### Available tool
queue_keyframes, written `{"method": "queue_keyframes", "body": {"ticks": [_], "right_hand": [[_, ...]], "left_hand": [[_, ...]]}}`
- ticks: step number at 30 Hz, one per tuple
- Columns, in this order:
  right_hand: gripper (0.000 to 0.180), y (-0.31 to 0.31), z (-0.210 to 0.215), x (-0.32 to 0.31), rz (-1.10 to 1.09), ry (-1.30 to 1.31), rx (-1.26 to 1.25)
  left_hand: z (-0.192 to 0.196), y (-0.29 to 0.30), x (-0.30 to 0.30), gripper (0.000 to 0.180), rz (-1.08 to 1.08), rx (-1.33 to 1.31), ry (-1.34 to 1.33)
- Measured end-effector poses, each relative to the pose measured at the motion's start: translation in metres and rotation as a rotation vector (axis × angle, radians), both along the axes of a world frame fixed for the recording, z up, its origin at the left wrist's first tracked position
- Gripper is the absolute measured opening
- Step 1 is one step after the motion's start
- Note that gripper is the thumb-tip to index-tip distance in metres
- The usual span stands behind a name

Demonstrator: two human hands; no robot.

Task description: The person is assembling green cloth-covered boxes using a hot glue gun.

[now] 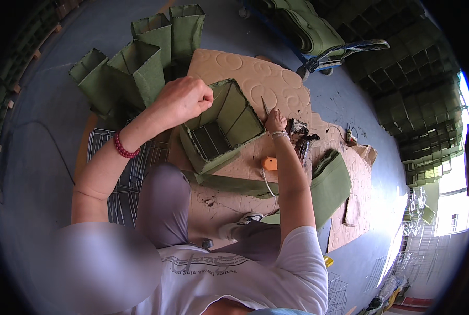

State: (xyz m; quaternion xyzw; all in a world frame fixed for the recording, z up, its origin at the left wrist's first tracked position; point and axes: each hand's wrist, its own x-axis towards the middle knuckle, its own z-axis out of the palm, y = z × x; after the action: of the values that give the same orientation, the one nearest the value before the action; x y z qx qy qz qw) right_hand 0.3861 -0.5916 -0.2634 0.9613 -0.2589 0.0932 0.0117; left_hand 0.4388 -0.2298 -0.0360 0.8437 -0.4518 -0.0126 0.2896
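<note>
Between my arms, an open green fabric box point(243, 126) on a wire frame rests tilted on the cardboard, its opening facing up toward me. My left hand point(188, 100) is closed above the box's far left rim; whatever its curled fingers hold, if anything, is hidden. Just beyond the right side of the box, my right hand point(276, 122) is closed around a thin, dark, pointed tool point(265, 105) whose tip points away from me. Beside that hand lies a black-smeared object point(299, 129). An orange device point(269, 163) with a white cord sits near my right forearm.
Several finished-looking green boxes point(134, 60) stand at the far left. Wire frames point(125, 163) lie by my left knee. Green fabric point(331, 181) spreads at the right over cardboard point(292, 86). A cart point(326, 59) carries folded green fabric, with stacked green boxes point(413, 105) behind it.
</note>
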Motion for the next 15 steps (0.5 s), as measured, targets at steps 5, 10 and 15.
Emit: {"method": "queue_keyframes", "body": {"ticks": [5,10,15], "right_hand": [[0.001,-0.039,0.046,-0.028,0.002,-0.195,1.48],[0.042,0.012,0.143,-0.06,0.208,-0.596,2.061],[0.05,0.048,0.219,-0.104,0.505,-0.528,2.194]], "left_hand": [[0.022,-0.001,-0.006,0.013,0.069,0.161,0.235],[-0.014,0.001,-0.005,0.02,-0.03,0.064,-0.122],[-0.01,-0.002,-0.015,0.022,-0.023,0.062,-0.072]]}}
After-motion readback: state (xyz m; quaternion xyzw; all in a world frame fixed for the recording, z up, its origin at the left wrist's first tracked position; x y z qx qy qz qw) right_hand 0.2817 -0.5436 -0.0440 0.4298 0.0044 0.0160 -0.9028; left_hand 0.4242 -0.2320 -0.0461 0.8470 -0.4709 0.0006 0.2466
